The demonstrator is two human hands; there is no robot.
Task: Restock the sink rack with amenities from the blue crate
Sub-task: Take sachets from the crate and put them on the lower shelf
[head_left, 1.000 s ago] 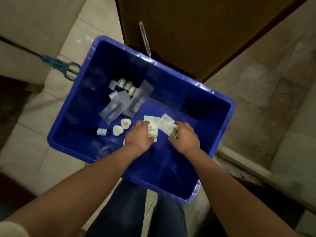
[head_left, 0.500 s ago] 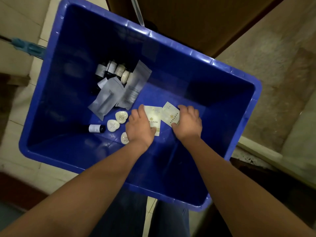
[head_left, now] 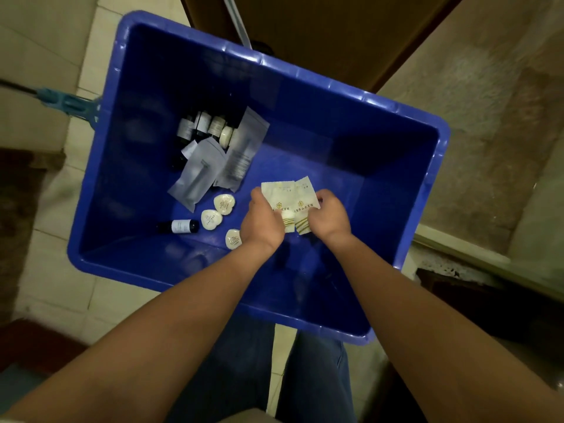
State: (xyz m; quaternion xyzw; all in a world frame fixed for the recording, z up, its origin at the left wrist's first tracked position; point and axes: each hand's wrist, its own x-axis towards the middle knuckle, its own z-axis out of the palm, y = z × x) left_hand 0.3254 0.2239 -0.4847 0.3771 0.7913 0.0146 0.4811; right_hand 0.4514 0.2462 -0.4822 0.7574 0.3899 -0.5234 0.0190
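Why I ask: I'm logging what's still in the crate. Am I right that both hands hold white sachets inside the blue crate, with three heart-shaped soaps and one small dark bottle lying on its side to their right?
Not quite: the head view shows the heart-shaped soaps and the lying bottle to the left of the hands, not the right. The left hand and right hand do hold white sachets inside the blue crate.

- A hotel or guesthouse bathroom, going by the stock in the blue crate [head_left: 128, 87] at frame centre: small labelled bottles [head_left: 201, 125], heart-shaped soaps [head_left: 224, 203] and sealed sachets [head_left: 282, 198].
- Pale floor tiles [head_left: 58, 279] run down the left side.
- A brown wooden door [head_left: 329, 35] stands at the top.
- A mop head [head_left: 65, 102] lies at the left edge.
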